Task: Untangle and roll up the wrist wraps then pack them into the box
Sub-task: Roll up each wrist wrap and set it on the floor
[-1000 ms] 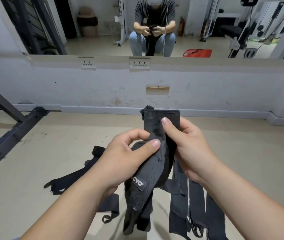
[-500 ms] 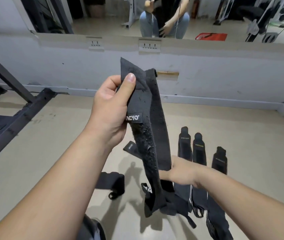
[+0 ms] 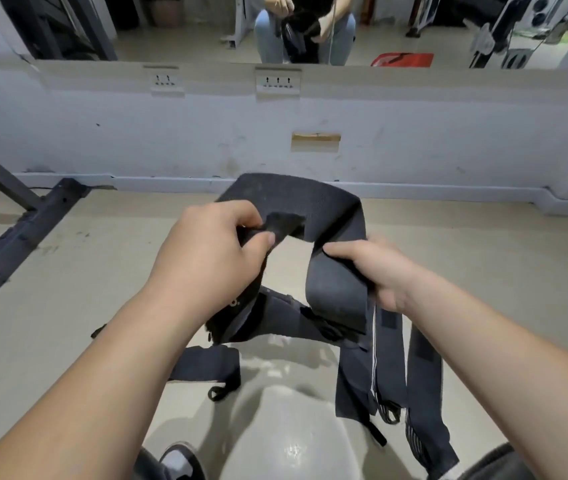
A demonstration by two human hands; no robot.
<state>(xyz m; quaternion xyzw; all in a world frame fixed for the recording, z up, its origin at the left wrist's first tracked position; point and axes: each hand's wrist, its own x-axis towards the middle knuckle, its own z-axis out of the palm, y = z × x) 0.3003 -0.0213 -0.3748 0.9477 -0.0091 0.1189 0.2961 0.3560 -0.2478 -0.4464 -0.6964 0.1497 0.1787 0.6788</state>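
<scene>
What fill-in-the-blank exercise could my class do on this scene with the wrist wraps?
1. The left hand and right hand hold one wrist wrap up above the ____.
2. The person's reflection shows in the ____ above the wall sockets.
3. The spare wraps below lie loose, not yet ____ up.
Missing words: floor; mirror; rolled.

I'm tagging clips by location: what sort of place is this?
Probably a gym: the wide wall mirror reflects weight machines, a dark steel rack frame stands at the left, and black fabric wrist wraps lie on the pale floor.
</scene>
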